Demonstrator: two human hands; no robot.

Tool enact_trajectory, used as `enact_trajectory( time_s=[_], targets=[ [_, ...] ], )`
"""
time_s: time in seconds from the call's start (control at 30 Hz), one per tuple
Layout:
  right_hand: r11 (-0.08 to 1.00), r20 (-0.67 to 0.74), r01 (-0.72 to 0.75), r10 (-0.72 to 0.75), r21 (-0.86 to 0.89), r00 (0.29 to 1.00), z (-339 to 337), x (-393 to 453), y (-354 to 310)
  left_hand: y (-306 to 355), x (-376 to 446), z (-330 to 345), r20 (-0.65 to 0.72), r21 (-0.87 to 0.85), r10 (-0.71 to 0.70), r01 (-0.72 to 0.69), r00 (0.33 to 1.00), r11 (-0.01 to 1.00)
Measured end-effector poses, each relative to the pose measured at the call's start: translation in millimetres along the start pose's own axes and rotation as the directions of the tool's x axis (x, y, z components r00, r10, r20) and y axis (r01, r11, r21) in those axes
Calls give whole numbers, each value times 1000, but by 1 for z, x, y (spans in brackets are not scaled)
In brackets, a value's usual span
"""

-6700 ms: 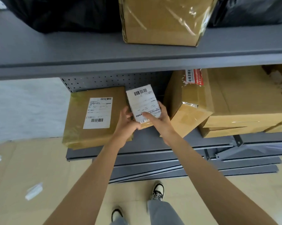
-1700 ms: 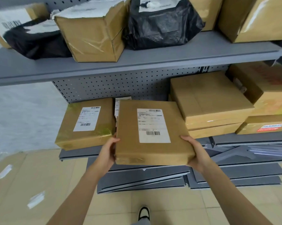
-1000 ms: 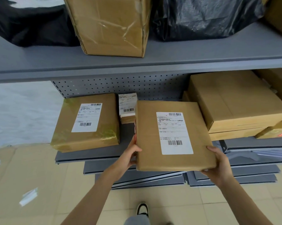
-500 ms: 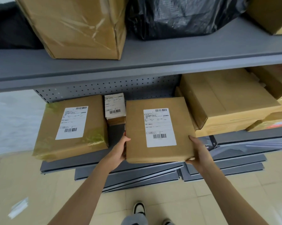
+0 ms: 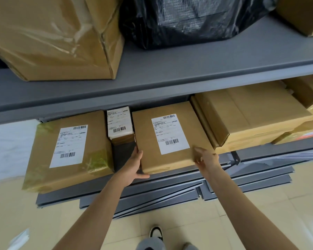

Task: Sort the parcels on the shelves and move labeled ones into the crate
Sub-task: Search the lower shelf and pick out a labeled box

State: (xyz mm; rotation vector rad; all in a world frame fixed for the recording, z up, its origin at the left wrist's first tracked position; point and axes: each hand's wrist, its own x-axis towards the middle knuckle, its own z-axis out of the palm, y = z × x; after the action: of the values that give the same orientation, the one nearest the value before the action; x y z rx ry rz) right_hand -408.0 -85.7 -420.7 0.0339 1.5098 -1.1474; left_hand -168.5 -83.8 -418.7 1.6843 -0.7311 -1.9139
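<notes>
From the head camera, a flat brown box (image 5: 172, 138) lies on the lower shelf (image 5: 123, 157) with its near edge over the shelf lip. A white shipping label (image 5: 170, 133) sits on its top face, with one barcode at the far end and another at the near end; the printed lines between them are too small to read.

The left hand (image 5: 134, 165) cups the near left corner of this box, fingers along its left side and thumb under the front edge. The right hand (image 5: 205, 157) rests on the near right corner with fingers spread loosely over the top; it is blurred, so how firmly it holds cannot be told.

Just left of the box stands a small box (image 5: 120, 126) whose white label also carries barcodes and unreadable print. Further left lies a taped parcel (image 5: 69, 150) wrapped in shiny tape, with a white label (image 5: 69, 146) bearing two barcodes. To the right, a stack of plain boxes (image 5: 249, 116) touches the held box; a strip of red print shows at the far right, not legible.

On the upper shelf (image 5: 170, 73) sit a big taped carton (image 5: 54, 37) at left and a black plastic bag (image 5: 191, 17) beside it.

No crate is visible. A shoe (image 5: 155, 231) shows on the tiled floor below.
</notes>
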Motion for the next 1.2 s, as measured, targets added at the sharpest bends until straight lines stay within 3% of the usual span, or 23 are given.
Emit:
enact_trajectory(
  time_s=[0.17,0.27,0.33,0.43,0.5,0.63,0.73,0.83,0.9,0.97,1.07,1.2],
  targets=[
    [1000,119,-25,24,11,993,-9,2,1,2,7,0,-59,-11,20,-20,998,1000],
    [997,232,-45,28,70,972,-17,-2,-7,7,14,3,-196,12,70,-69,978,998],
    [998,223,-58,49,31,974,-16,-3,-13,16,17,10,-246,79,63,-44,967,996],
    [996,134,-43,53,-80,990,-13,-4,-19,24,18,19,-257,190,21,29,966,981],
    [995,36,30,-27,-100,999,-19,-2,-25,29,17,26,-344,193,4,67,939,979],
    [979,-224,199,-203,-39,953,-55,6,-60,48,9,57,-691,251,96,114,716,961],
    [939,-363,343,-315,13,877,-92,17,-103,58,-1,101,-687,367,319,-69,653,928],
    [900,-379,423,-356,106,854,-126,26,-151,63,-7,161,-514,500,532,-269,673,823],
    [927,-234,356,-322,121,917,-144,29,-179,68,-7,204,-372,450,545,-368,752,814],
    [969,-37,242,-240,50,970,-156,30,-198,71,-6,239,-271,287,460,-385,846,877],
    [974,136,204,-190,-95,972,-166,29,-206,65,-8,270,-232,222,404,-356,885,908],
    [969,166,220,-199,-117,966,-168,25,-204,54,-15,274,-290,148,363,-334,885,931]
  ],
)
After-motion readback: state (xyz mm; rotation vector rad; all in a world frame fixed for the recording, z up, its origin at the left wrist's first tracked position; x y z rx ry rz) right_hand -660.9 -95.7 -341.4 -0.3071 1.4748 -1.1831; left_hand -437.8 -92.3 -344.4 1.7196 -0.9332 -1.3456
